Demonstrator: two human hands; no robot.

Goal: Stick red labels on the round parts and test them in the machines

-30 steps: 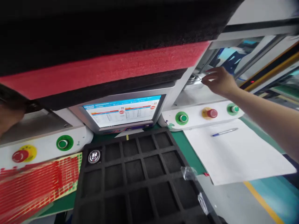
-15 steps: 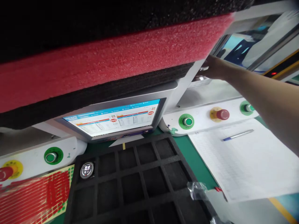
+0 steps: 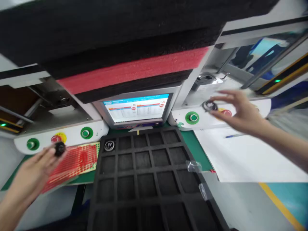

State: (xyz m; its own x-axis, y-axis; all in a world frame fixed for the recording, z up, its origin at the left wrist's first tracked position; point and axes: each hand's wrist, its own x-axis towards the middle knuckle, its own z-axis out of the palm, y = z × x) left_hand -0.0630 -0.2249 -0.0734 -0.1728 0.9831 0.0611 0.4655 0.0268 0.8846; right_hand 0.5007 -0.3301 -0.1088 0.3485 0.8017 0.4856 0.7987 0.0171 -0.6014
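My left hand [image 3: 39, 166] is raised at the left, its fingertips pinching a small round black watch body [image 3: 59, 149], blurred by motion. Below and behind it lies a sheet of red stickers [image 3: 79, 158]. At the right, my right hand [image 3: 237, 110] grips a round watch body with a silver rim [image 3: 209, 106] between thumb and forefinger, in front of the right-hand control panel. A watch with a lit face [image 3: 109, 146] rests in the top left pocket of the black foam tray [image 3: 115, 179], which lies between my hands.
A screen [image 3: 139, 107] showing red NG marks stands behind the tray, under a red and black foam block [image 3: 134, 69]. Metal fixtures [image 3: 205, 78] sit in bays on both sides. Green buttons [image 3: 193, 117] line the panels. Paper [image 3: 240, 157] with a pen [image 3: 234, 136] lies right.
My right hand has come out of the right bay with the watch body. My left hand has come into view holding another. The view has pulled back; the right indicator light went from red to green.
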